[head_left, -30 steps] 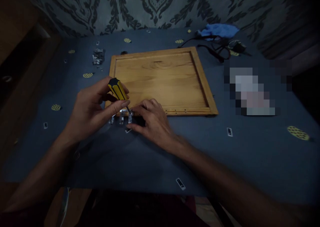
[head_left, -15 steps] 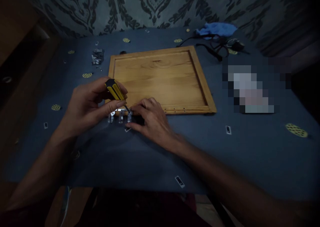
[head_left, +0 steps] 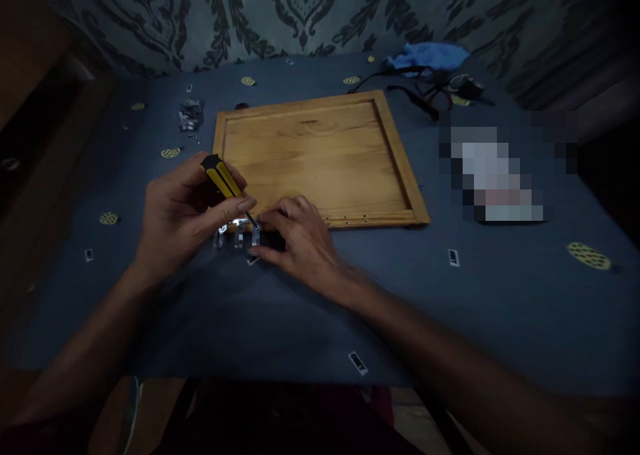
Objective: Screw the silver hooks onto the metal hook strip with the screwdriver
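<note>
A wooden panel, light brown with a raised rim, lies flat on the blue, patterned-cloth bench, well in from its near edge. Small, shiny metal hooks stand in a row along the panel's near rim, towards its left end. Farther right, that rim carries small dark holes.

The left hand holds a yellow-and-black screwdriver, fingers wrapped around the handle, the shaft slanting down to the rightmost hook. The right hand's fingers are narrow, pinching that hook between thumb and forefinger — probably to keep it from turning under the tip. The hands themselves cover the panel's near left corner and part of the rim.

Towards the bench's far left corner is a loose pile of silvery metal pieces, outside the working spot. Near the far right corner lie dark-framed eyeglasses and a crumpled blue cloth; towards the right edge, something pixelated — I cannot tell what.
</note>
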Demonstrator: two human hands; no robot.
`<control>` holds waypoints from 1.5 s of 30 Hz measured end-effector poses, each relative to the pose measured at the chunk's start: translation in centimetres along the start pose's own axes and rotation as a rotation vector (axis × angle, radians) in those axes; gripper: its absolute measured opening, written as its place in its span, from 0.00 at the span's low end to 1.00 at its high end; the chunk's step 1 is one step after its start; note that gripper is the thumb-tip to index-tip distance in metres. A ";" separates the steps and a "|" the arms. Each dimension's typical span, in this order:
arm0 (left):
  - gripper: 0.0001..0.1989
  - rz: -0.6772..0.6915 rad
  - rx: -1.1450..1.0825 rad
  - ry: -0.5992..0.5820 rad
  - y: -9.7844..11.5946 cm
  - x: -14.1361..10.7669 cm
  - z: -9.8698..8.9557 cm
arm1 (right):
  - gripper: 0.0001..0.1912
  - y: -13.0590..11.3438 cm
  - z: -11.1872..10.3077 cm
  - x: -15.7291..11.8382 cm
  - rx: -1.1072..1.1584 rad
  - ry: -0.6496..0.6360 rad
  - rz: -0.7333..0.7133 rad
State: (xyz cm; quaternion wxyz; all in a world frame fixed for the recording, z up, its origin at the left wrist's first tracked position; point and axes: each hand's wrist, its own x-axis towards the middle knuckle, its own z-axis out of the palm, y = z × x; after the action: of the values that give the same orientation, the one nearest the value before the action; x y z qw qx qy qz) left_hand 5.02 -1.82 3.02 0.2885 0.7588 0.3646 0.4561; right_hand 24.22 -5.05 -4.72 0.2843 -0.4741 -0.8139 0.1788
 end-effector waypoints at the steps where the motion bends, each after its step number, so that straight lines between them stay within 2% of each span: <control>1: 0.09 -0.010 0.026 0.009 0.1 -0.1 0.0 | 0.26 0.0 0.0 0.0 -0.003 -0.004 0.000; 4: 0.08 -0.030 0.114 0.013 0.6 -0.2 -0.2 | 0.26 -0.1 0.0 0.1 -0.001 -0.004 0.003; 10: 0.15 -0.030 0.089 0.000 1.3 -0.3 -0.6 | 0.25 0.1 0.1 0.0 0.022 0.012 -0.001; 28: 0.15 0.021 0.087 -0.088 0.8 -0.2 -1.3 | 0.25 0.2 0.2 -0.1 0.019 0.011 -0.001; 33: 0.17 0.117 0.047 -0.150 0.6 0.0 -1.7 | 0.24 0.1 0.1 -0.1 0.022 0.009 0.001; 40: 0.16 0.101 0.130 -0.166 0.6 0.0 -2.2 | 0.28 0.0 0.1 0.0 0.011 0.000 0.000; 45: 0.17 0.114 0.101 -0.217 0.4 0.0 -2.5 | 0.25 0.1 0.2 -0.1 0.015 0.011 -0.007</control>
State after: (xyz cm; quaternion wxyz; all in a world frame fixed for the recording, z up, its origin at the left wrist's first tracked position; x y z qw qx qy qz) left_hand 2.87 -1.78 4.43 0.2614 0.8367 0.3100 0.3680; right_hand 24.24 -5.07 -4.97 0.2930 -0.4701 -0.8126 0.1812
